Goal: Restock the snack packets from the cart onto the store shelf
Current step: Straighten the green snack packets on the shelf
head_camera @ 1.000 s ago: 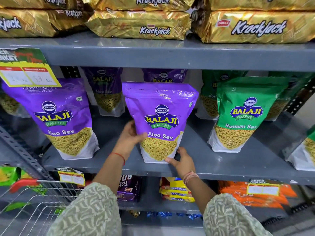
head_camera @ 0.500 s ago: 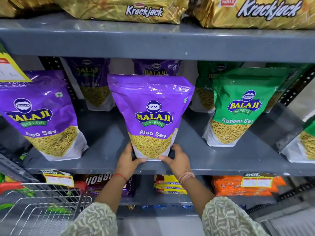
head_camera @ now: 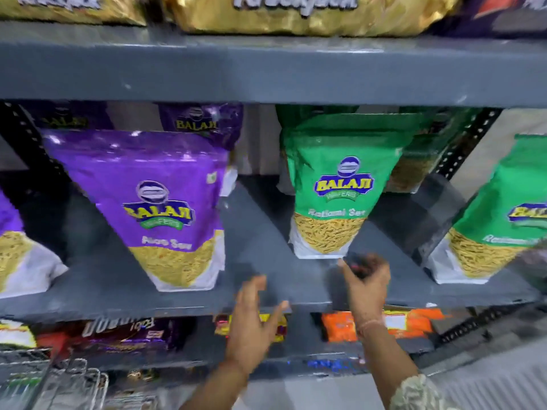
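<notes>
A purple Aloo Sev packet (head_camera: 159,208) stands upright on the grey middle shelf (head_camera: 266,288), with neither hand on it. To its right stands a green Ratlami Sev packet (head_camera: 334,199). My left hand (head_camera: 254,318) is at the shelf's front edge, fingers spread, holding nothing. My right hand (head_camera: 365,282) hovers just below the green packet's bottom edge with fingers curled, not clearly gripping it. The wire cart (head_camera: 44,380) shows at the bottom left. The frame is blurred by motion.
More purple packets (head_camera: 201,122) and green packets (head_camera: 503,214) fill the same shelf. Gold Krackjack packs (head_camera: 296,13) lie on the shelf above. Orange packets (head_camera: 337,327) and dark packets (head_camera: 124,332) sit on the lower shelf. A perforated upright (head_camera: 467,146) stands at the right.
Both hands have let go of the purple Aloo Sev packet, which now stands alone. The view and hands have shifted right, toward the green packet.
</notes>
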Action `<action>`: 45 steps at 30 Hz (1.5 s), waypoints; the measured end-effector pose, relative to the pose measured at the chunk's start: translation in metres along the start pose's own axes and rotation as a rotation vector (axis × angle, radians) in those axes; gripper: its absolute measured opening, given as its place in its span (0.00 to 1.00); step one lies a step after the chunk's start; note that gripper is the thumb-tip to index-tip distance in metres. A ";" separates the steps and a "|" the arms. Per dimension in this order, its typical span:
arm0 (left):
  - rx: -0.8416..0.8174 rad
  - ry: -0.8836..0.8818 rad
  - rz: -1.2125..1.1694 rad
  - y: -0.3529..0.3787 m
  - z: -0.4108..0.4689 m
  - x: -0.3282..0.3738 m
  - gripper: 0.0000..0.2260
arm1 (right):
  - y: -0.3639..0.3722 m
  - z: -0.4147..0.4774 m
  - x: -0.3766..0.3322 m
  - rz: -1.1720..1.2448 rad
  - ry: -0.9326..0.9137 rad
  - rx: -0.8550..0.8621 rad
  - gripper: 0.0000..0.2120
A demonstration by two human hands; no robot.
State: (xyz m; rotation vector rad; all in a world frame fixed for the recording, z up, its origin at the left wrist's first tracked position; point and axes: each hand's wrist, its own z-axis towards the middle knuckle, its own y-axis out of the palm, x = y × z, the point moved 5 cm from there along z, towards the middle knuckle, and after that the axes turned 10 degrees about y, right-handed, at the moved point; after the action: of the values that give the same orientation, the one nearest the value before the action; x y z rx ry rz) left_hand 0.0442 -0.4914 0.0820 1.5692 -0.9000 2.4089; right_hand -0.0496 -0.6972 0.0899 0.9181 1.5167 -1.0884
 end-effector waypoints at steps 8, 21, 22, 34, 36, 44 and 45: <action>-0.192 -0.195 -0.228 0.079 0.124 0.001 0.43 | 0.025 0.082 -0.013 -0.214 0.049 -0.699 0.45; -0.153 -0.166 -0.209 0.070 0.065 0.011 0.28 | -0.007 0.038 0.009 -0.458 0.013 -0.587 0.33; -0.152 -0.172 -0.212 0.069 0.064 0.011 0.28 | -0.007 0.037 0.008 -0.459 0.023 -0.585 0.34; -0.159 -0.098 -0.536 0.036 0.083 0.062 0.24 | -0.010 0.029 0.003 -0.411 0.065 -0.563 0.36; -0.067 0.044 -0.705 0.013 0.102 0.092 0.25 | -0.010 0.031 0.005 -0.411 0.059 -0.558 0.37; 0.275 0.111 -0.818 -0.025 0.139 0.137 0.08 | -0.010 0.027 0.010 -0.451 0.022 -0.543 0.33; 0.277 0.120 -0.816 -0.027 0.140 0.138 0.09 | -0.010 0.027 0.009 -0.465 0.011 -0.540 0.34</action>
State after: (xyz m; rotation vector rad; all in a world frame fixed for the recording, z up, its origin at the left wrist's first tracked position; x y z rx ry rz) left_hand 0.1042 -0.5740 0.2525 1.4482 0.1200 2.0183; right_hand -0.0527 -0.7257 0.0805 0.2011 1.9563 -0.9067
